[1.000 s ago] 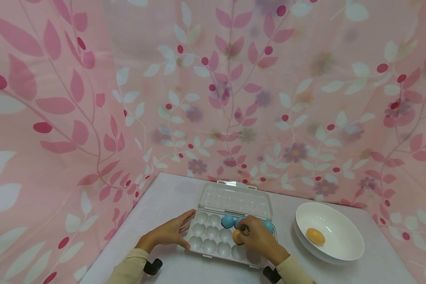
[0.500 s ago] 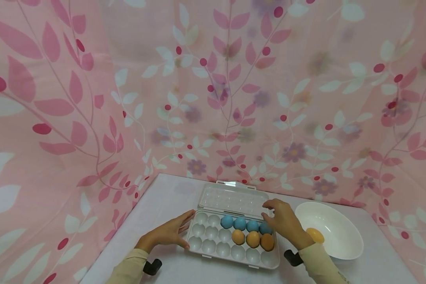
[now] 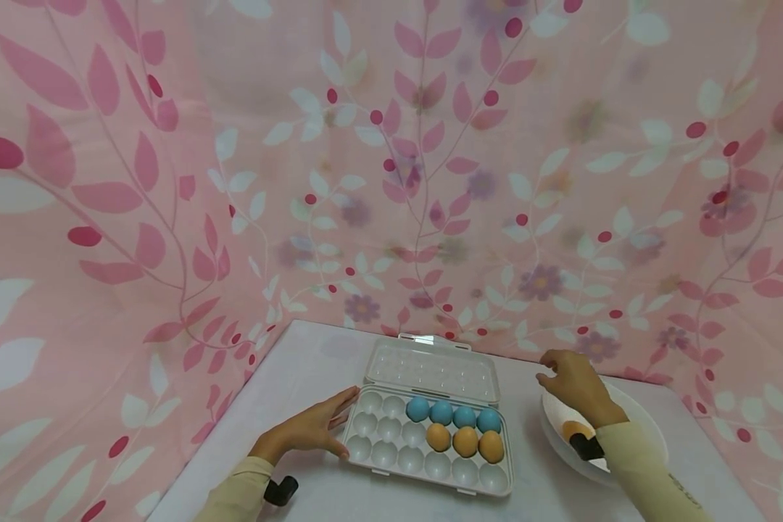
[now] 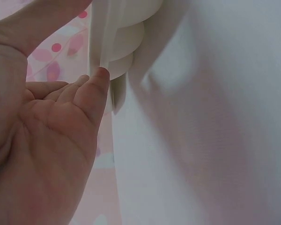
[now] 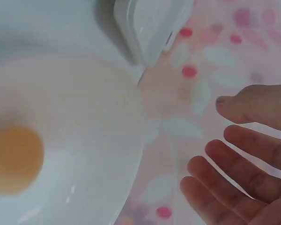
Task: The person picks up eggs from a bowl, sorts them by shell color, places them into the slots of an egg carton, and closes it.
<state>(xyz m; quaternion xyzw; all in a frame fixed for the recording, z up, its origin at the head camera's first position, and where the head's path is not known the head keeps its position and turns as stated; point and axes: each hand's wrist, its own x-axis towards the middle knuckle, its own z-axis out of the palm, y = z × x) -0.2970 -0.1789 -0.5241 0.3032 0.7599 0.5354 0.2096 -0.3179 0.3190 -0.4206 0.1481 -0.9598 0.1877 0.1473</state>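
A pale egg box (image 3: 398, 455) lies with its lid folded back. Several blue eggs (image 3: 441, 412) fill the right part of its back row, and three orange eggs (image 3: 465, 441) sit in the middle row. Along the box's left side rests my left hand (image 3: 309, 428), thumb at the front corner; in the left wrist view its extended fingers (image 4: 86, 98) touch the rim. Over the white bowl (image 3: 649, 442) hovers my right hand (image 3: 577, 384), holding nothing, its fingers loosely spread in the right wrist view. One orange egg (image 5: 14, 159) lies inside the bowl, partly covered in the head view.
The clear lid (image 3: 433, 368) lies behind the egg cups. A white cloth (image 3: 313, 362) covers the table, and a pink floral curtain (image 3: 391, 217) hangs around its back and left side.
My right hand let go of an orange egg in the middle row, then moved right from the egg box to over the bowl. My left hand stays at the box.
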